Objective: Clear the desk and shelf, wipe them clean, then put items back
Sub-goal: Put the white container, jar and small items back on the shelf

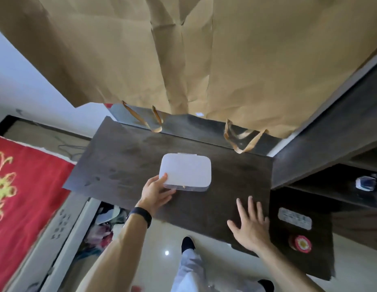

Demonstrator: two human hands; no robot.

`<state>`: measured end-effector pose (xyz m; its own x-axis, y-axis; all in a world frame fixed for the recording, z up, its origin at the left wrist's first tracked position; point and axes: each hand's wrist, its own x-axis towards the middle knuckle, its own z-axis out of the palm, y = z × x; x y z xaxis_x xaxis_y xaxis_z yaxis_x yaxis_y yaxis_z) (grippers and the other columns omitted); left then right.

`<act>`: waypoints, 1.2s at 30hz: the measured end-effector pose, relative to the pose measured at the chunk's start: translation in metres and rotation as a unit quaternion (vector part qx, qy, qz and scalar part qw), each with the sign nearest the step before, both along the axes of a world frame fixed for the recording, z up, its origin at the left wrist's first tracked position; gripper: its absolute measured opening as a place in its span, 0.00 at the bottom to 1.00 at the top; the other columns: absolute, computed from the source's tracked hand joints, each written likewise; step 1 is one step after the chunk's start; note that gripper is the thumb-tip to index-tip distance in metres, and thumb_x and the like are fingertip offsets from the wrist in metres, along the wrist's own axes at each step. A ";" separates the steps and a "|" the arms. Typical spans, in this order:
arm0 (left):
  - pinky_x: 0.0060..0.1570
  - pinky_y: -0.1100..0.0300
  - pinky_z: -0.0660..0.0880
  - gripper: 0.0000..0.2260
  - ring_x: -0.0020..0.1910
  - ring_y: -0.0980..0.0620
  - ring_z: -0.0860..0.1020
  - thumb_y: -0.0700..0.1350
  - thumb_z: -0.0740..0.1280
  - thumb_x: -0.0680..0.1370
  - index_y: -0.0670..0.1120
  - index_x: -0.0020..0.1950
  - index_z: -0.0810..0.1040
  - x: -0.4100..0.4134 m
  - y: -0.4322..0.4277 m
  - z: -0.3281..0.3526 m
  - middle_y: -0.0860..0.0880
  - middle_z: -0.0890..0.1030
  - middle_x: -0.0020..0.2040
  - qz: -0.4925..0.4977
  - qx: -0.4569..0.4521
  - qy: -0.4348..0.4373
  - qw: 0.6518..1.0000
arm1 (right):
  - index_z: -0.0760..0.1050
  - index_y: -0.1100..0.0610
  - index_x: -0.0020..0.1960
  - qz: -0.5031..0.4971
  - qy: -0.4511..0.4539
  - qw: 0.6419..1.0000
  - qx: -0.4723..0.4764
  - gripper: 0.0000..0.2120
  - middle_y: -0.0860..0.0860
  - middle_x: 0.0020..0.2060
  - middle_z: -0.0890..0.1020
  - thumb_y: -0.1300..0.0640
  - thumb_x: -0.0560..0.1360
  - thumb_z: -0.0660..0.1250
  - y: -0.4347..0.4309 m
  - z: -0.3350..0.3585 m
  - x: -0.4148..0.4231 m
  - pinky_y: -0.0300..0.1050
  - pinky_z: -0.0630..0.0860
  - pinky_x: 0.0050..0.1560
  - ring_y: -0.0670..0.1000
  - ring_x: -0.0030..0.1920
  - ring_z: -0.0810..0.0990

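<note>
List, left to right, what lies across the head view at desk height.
Red cloth → left hand → white box that it grips by a corner → right hand, fingers spread → red round tin → small bottle.

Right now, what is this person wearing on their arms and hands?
No gloves on the left hand or right hand. A black band, perhaps a watch or tracker, circles the left wrist. The forearms show no sleeves.
</note>
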<state>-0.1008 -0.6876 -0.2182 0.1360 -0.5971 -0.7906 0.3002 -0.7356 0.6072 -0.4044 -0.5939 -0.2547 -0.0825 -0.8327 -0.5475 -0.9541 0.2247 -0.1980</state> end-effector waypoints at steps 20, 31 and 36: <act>0.44 0.57 0.81 0.16 0.48 0.45 0.84 0.51 0.67 0.81 0.47 0.67 0.76 0.043 -0.118 -0.034 0.48 0.82 0.55 -0.030 -0.046 -0.157 0.986 | 0.39 0.36 0.77 -0.022 -0.023 0.991 0.132 0.40 0.47 0.77 0.33 0.32 0.74 0.59 -0.025 -0.006 0.018 0.57 0.53 0.76 0.58 0.77 0.34; 0.63 0.56 0.73 0.23 0.61 0.44 0.78 0.52 0.65 0.77 0.47 0.71 0.71 -0.049 -0.003 -0.032 0.48 0.78 0.64 -0.321 -0.041 -0.269 0.907 | 0.51 0.40 0.78 -0.058 -0.100 0.988 0.102 0.33 0.49 0.80 0.47 0.39 0.77 0.60 -0.032 0.018 0.012 0.52 0.54 0.76 0.54 0.79 0.45; 0.65 0.56 0.70 0.21 0.65 0.46 0.75 0.48 0.64 0.80 0.49 0.73 0.70 -0.161 0.030 -0.016 0.47 0.76 0.65 -0.546 -0.176 -0.320 0.754 | 0.67 0.45 0.73 -0.182 -0.199 0.962 -0.034 0.23 0.45 0.72 0.69 0.44 0.79 0.61 -0.006 0.056 -0.047 0.41 0.62 0.71 0.46 0.73 0.65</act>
<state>-0.2614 -0.6571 -0.2338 -0.3028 -0.7870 -0.5376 -0.8052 -0.0905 0.5861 -0.4513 -0.5999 -0.1989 -0.1694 -0.8236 -0.5413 -0.6601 0.5026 -0.5582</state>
